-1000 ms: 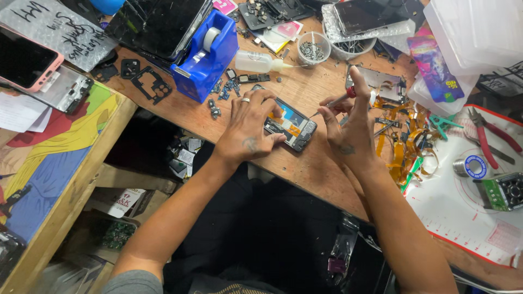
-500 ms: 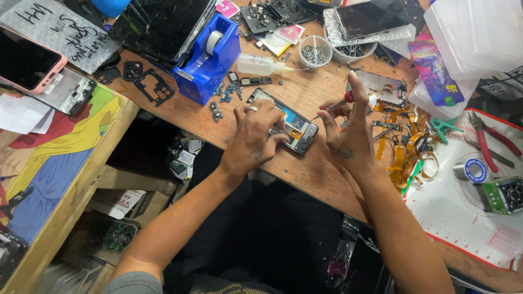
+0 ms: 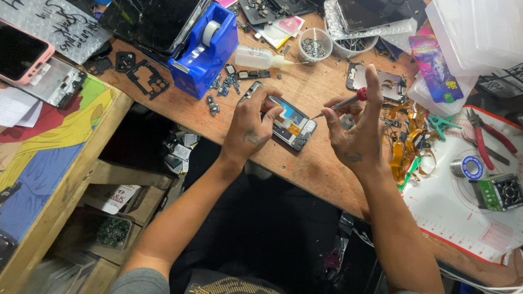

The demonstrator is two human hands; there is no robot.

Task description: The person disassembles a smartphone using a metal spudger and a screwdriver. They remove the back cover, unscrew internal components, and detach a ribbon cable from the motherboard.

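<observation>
While left hand (image 3: 251,129) fingers pin opened phone (image 3: 286,121) | right hand (image 3: 354,128) pinches screwdriver (image 3: 340,104)

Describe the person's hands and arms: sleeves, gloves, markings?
No gloves on either hand. The left hand and right hand each carry a small dark mark on the back, maybe a tattoo. Forearms are uncovered; a grey short sleeve shows at the left upper arm.

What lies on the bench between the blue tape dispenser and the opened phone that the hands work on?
In the head view, small loose phone parts lie between the blue tape dispenser and the opened phone.
</observation>
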